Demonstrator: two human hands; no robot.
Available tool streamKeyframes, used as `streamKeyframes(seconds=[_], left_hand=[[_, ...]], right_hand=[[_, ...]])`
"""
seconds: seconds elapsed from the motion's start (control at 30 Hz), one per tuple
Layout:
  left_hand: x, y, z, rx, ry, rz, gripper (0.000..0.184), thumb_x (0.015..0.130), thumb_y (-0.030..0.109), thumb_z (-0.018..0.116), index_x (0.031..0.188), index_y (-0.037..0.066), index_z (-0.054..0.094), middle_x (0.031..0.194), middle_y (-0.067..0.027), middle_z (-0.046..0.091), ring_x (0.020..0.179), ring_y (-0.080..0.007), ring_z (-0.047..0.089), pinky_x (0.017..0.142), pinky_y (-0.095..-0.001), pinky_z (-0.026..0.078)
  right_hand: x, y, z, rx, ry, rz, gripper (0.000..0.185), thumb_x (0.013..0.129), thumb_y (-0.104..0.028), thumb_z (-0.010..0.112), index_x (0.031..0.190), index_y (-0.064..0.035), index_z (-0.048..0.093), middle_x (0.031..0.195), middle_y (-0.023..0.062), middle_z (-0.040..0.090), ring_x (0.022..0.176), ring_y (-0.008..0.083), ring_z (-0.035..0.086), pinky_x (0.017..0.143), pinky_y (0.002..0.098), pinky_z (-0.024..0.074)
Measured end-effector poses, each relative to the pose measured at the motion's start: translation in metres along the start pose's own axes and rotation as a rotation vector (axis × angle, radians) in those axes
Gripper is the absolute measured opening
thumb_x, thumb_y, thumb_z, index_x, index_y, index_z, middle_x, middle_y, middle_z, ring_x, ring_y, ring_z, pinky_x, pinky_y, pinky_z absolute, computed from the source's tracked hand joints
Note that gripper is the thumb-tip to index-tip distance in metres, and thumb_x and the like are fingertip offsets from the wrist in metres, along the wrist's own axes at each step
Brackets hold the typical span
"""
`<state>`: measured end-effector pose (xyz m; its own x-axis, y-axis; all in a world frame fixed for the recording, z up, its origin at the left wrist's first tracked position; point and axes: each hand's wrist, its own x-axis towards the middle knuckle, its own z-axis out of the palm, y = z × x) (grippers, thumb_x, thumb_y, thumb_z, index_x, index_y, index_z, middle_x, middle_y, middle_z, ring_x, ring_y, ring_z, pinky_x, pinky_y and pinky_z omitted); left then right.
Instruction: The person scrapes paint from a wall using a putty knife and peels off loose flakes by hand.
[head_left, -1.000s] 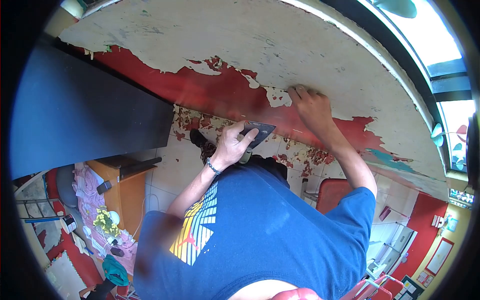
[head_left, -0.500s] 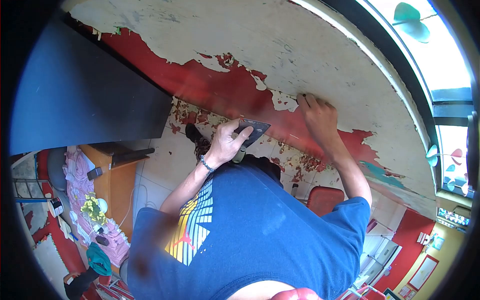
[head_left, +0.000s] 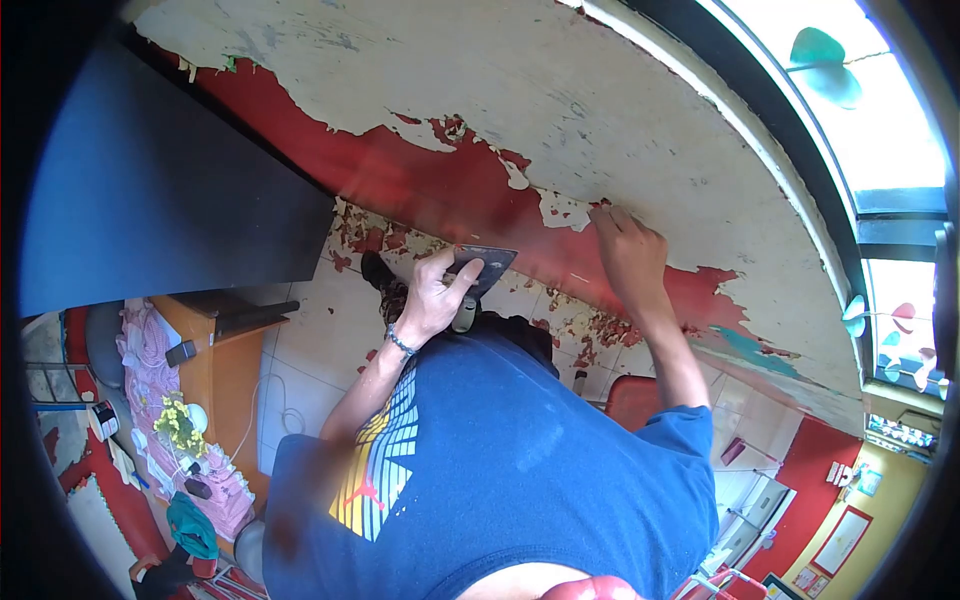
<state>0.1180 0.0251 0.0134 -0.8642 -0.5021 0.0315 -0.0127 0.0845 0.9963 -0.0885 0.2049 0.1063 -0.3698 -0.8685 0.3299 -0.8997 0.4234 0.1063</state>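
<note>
My left hand [head_left: 437, 297] is closed round a dark flat scraper [head_left: 487, 272], its blade pointing up toward the wall. My right hand [head_left: 630, 245] touches the wall at the edge of the red paint, fingertips pressed together by a loose paint edge; what they pinch is too small to make out. The wall [head_left: 640, 130] shows bare whitish plaster above and peeling red paint [head_left: 430, 190] below, with a ragged border. A whitish patch [head_left: 563, 211] lies just left of my right fingertips.
A large dark panel [head_left: 170, 180] stands at the left. Paint flakes [head_left: 600, 330] litter the tiled floor. A wooden desk [head_left: 225, 370] with a pink cloth is at lower left, a red chair [head_left: 631, 398] at right. Part of another person [head_left: 165, 574] shows at lower left.
The fingers of my right hand have drawn in and shifted slightly down along the paint edge. My left hand, still holding the scraper, has moved a little left in view.
</note>
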Motion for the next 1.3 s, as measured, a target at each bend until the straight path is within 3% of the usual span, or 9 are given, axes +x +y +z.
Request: streamKeyframes(seconds=[0.07,0.2,0.27,0.3,0.47,0.73,0.83,0.97,1.3], left_hand=[[0.002,-0.005,-0.004,0.059,0.016,-0.059,0.022,0.091,0.019,0.065,0.099,-0.002,0.068,0.085,-0.0129,0.071,0.073,-0.0193,0.069,0.064,-0.03,0.052],[0.016,0.019,0.002,0.116,0.046,0.078,0.021,0.091,0.018,0.066,0.095,-0.003,0.067,0.083,-0.0136,0.07,0.07,-0.0194,0.068,0.061,-0.031,0.052],[0.025,0.026,0.007,0.097,0.018,0.015,0.02,0.09,0.016,0.066,0.093,-0.004,0.065,0.081,-0.0152,0.069,0.069,-0.0232,0.068,0.06,-0.0331,0.051],[0.035,0.02,0.011,0.192,0.032,0.224,0.019,0.09,0.015,0.066,0.092,-0.004,0.065,0.078,-0.0158,0.067,0.07,-0.0286,0.067,0.06,-0.0345,0.05],[0.065,0.043,0.032,0.319,-0.013,0.317,0.019,0.089,0.014,0.066,0.087,-0.005,0.062,0.075,-0.0168,0.062,0.067,-0.0335,0.064,0.059,-0.0376,0.048],[0.086,0.064,0.033,0.371,0.032,0.426,0.018,0.093,0.013,0.061,0.091,-0.005,0.062,0.08,-0.0182,0.063,0.068,-0.0336,0.063,0.06,-0.0366,0.049],[0.077,0.05,0.022,0.306,0.044,0.269,0.018,0.094,0.012,0.058,0.1,-0.003,0.065,0.084,-0.0145,0.067,0.071,-0.0239,0.065,0.064,-0.0344,0.05],[0.062,0.04,0.021,0.35,0.008,0.168,0.018,0.094,0.013,0.058,0.1,-0.002,0.065,0.082,-0.0142,0.067,0.07,-0.0235,0.065,0.065,-0.0345,0.05],[0.057,0.019,-0.005,0.296,-0.192,0.077,0.019,0.093,0.017,0.061,0.089,-0.001,0.063,0.071,-0.0131,0.063,0.065,-0.0292,0.06,0.063,-0.0386,0.045]], right_hand=[[-0.01,-0.009,0.004,0.089,0.044,0.089,0.021,0.075,-0.016,0.071,0.093,-0.0051,0.067,0.08,0.0093,0.063,0.063,0.0221,0.066,0.054,0.0328,0.0524],[-0.046,-0.049,0.049,0.929,-0.031,0.689,0.017,0.09,-0.017,0.065,0.096,-0.0034,0.073,0.079,0.0095,0.067,0.063,0.0189,0.063,0.057,0.0315,0.0477],[-0.057,-0.071,0.071,1.185,-0.118,0.7,0.021,0.093,-0.019,0.061,0.1,-0.0014,0.07,0.086,0.0101,0.068,0.077,0.0147,0.062,0.067,0.03,0.0479],[-0.06,-0.08,0.081,1.192,-0.099,0.72,0.021,0.093,-0.019,0.061,0.1,-0.0014,0.07,0.086,0.0101,0.068,0.077,0.0147,0.062,0.067,0.03,0.0479],[-0.054,-0.108,0.103,1.65,0.138,0.727,0.029,0.1,-0.022,0.05,0.107,0.0029,0.064,0.1,0.0097,0.066,0.096,0.0125,0.058,0.088,0.0284,0.0426],[-0.021,-0.075,0.063,1.334,0.333,0.979,0.03,0.093,-0.025,0.063,0.104,0.0036,0.068,0.081,0.0094,0.069,0.068,0.0117,0.06,0.062,0.0284,0.0476],[-0.022,-0.058,0.057,1.119,0.339,1.049,0.032,0.089,-0.027,0.068,0.099,0.0031,0.07,0.068,0.0098,0.067,0.057,0.0124,0.059,0.055,0.0288,0.0465],[-0.007,-0.043,0.046,0.858,0.339,1.027,0.034,0.086,-0.03,0.071,0.09,0.0035,0.071,0.058,0.0111,0.063,0.052,0.0147,0.058,0.053,0.029,0.0454],[-0.003,-0.058,0.082,1.004,0.573,1.137,0.03,0.088,-0.021,0.07,0.075,0.0059,0.067,0.051,-0.0008,0.052,0.048,0.0057,0.04,0.044,0.0276,0.0288]])
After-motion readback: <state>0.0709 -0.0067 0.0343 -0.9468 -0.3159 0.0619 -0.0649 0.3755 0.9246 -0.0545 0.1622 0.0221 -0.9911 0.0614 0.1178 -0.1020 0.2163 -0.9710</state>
